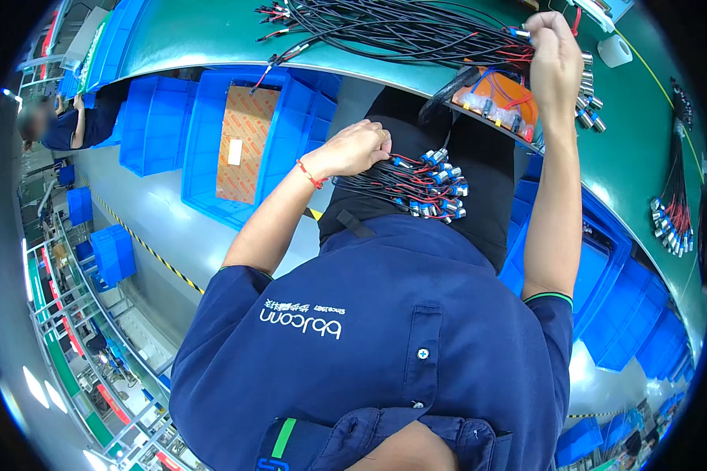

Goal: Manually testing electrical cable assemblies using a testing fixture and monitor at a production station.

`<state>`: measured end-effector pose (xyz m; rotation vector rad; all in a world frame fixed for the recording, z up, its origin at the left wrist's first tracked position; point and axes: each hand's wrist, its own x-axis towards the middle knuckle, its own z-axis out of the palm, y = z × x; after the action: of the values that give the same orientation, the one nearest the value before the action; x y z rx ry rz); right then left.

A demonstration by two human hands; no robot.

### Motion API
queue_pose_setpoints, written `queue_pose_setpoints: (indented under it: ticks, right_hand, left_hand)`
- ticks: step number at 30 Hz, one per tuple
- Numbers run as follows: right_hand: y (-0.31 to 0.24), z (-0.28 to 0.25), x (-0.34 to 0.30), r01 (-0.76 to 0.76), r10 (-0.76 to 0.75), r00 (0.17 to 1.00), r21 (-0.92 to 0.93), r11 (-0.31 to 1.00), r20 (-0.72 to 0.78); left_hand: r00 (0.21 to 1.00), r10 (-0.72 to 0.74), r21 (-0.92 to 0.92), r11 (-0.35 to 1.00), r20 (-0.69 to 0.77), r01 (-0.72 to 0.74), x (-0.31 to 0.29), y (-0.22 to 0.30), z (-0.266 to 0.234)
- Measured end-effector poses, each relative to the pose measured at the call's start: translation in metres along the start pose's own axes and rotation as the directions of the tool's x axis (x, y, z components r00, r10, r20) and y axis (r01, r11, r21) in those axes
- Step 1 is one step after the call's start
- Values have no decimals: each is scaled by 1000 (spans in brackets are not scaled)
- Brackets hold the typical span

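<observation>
On my lap lies a bundle of black cables point(361, 184) with red wires and silver, blue-ringed round connectors point(448, 180) at its right end. Over its upper left part my left hand point(360, 147) is closed, its fingertips pinching a cable beside the red wires. My right hand point(556, 59) reaches up to the green worktable, fingers pinched at the right end of a larger cable bundle point(401, 27). A blue-ringed end shows at those fingertips. More silver connectors point(589, 106) stick out to the right of this hand, which partly hides them.
An orange tray point(491, 98) of small parts sits at the table edge point(385, 74). Another cable bundle point(675, 188) and a white tape roll point(614, 51) lie to the right. Blue bins point(192, 161) stand below the table. At far left a co-worker point(71, 129) handles a bin.
</observation>
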<state>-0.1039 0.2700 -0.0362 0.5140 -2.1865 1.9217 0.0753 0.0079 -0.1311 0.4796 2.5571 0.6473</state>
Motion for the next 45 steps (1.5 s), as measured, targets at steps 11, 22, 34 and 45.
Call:
queue_pose_setpoints:
  ticks: [11, 22, 34, 45]
  right_hand:
    - [-34, 29, -148, 428, -290, 851, -258, 866, 438]
    - [-6, -95, -189, -535, 546, 822, 550, 641, 164]
    - [52, -164, -233, -607, 696, 713, 572, 552, 84]
    - [50, -143, -248, -772, 697, 506, -93, 628, 509]
  left_hand:
    - [985, -113, -650, 760, -133, 0, -13, 58, -2]
    - [939, 135, -474, 835, -316, -280, -11, 67, -50]
    - [920, -146, -823, 513, -363, -243, -45, 34, -85]
    - [868, -144, -516, -753, -475, -407, -10, 69, -43]
